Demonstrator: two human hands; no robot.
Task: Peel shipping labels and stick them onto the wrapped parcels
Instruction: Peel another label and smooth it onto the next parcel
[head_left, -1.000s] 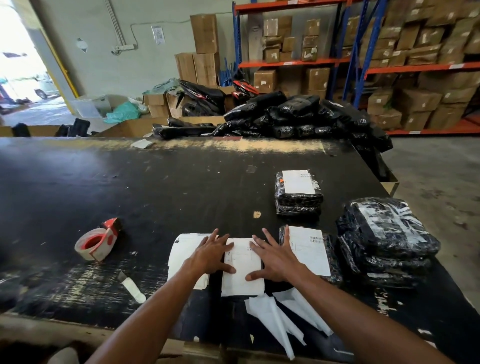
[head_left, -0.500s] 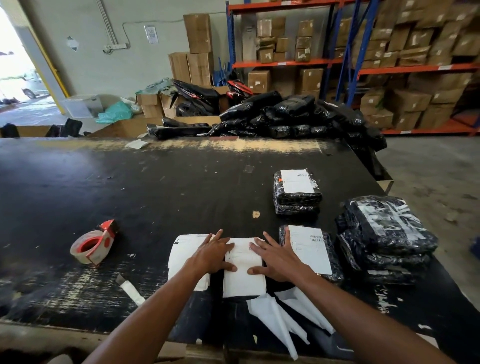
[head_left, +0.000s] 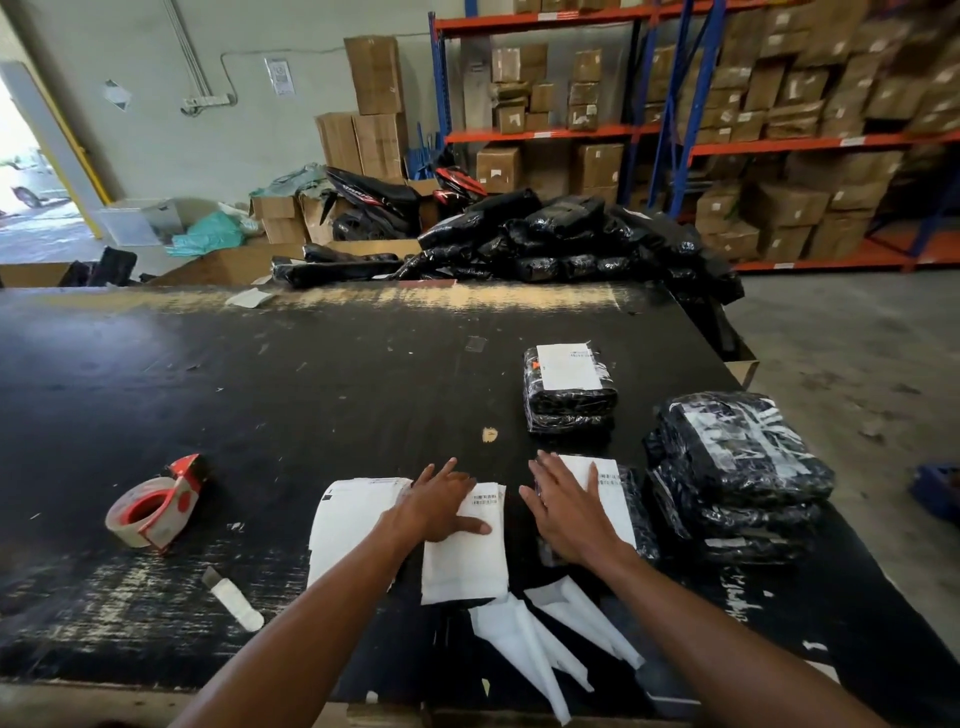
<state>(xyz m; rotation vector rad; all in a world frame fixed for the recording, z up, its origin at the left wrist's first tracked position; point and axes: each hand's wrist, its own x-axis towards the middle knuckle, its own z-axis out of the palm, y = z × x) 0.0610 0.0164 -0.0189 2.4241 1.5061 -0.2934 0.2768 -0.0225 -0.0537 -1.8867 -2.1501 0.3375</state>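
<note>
On scuffed black table (head_left: 260, 389), rectangular paper labels (head_left: 465, 566), crinkly parcels (head_left: 737, 467).

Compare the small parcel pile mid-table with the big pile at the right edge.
The small pile carries a white label on top; the big pile shows none, only pale streaks. The small pile is lower and narrower than the big pile. Both are wrapped in black plastic.

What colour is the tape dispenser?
The tape dispenser is red; the head view shows it.

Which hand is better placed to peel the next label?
Probably left: the left hand lies flat on the label stack, while the right hand rests over the labelled parcel beside it.
</note>
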